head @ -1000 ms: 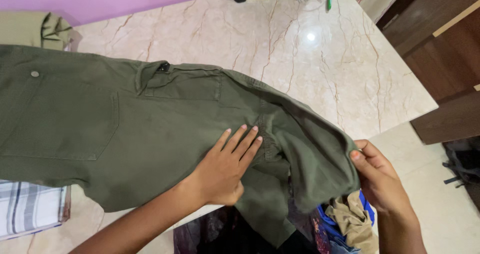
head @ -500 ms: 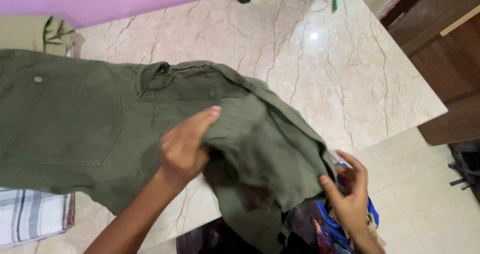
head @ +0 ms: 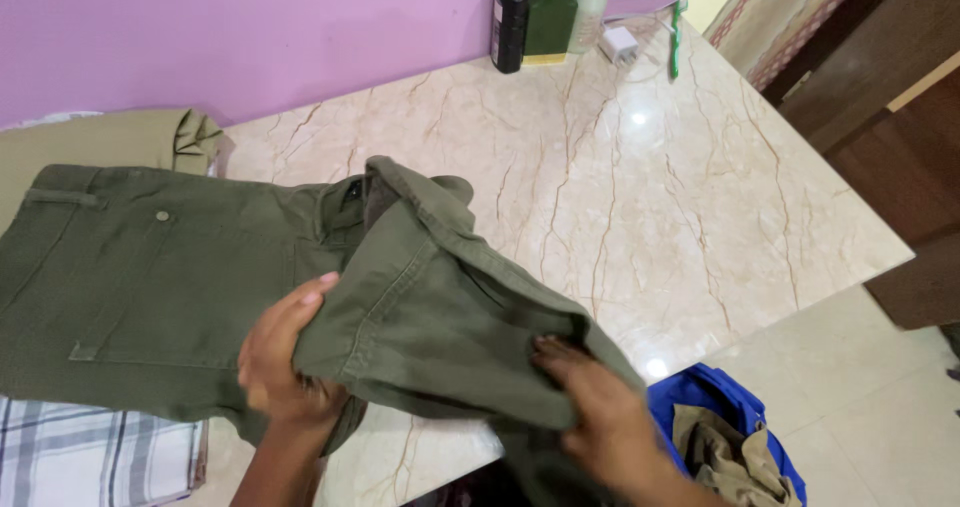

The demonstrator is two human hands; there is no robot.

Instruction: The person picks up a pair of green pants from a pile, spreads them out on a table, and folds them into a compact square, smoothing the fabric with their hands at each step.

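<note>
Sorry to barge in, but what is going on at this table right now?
A person is handling olive-green trousers spread on a marble table. The left hand grips a folded-over leg section near its edge, and the right hand holds the same section lower down. A plaid cloth lies under the trousers' near edge.

The single head camera looks steeply down, close over the marble table [head: 700, 197].

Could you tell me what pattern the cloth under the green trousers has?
The folded cloth is white with grey-blue plaid checks, clearest at the head view's lower left.
</note>
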